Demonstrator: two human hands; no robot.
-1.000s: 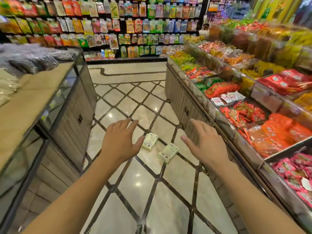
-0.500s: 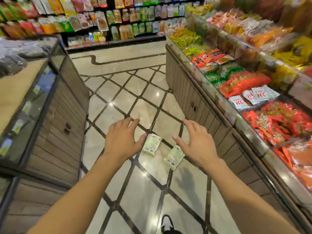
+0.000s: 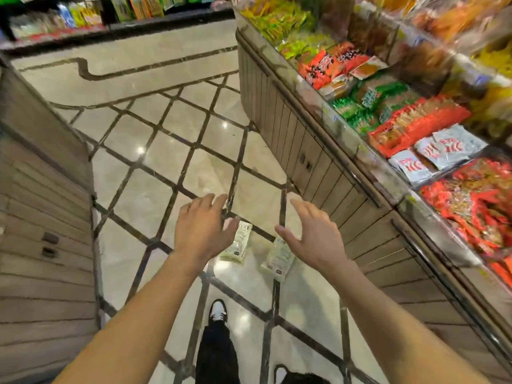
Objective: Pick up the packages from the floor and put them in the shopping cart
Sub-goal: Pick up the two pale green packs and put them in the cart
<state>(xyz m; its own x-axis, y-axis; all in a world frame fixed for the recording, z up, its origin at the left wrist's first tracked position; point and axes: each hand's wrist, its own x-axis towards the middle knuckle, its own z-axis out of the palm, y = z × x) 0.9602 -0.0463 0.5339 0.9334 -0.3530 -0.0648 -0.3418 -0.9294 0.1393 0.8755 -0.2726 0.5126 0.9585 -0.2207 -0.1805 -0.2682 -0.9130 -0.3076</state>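
A: Packages, two pale flat ones, lie side by side on the tiled floor (image 3: 155,189) between store counters: left package (image 3: 237,242), right package (image 3: 278,257).

B: And the hands?

A: Left hand (image 3: 203,228) and right hand (image 3: 311,234) hover above them, palms down. Each grip is spread wide and empty, likely poised to take one package each. No shopping cart is visible.

Two packages on the floor

I see the left package (image 3: 237,243) and right package (image 3: 278,257), both pale cream, lying flat side by side on the glossy tiled floor (image 3: 155,162).
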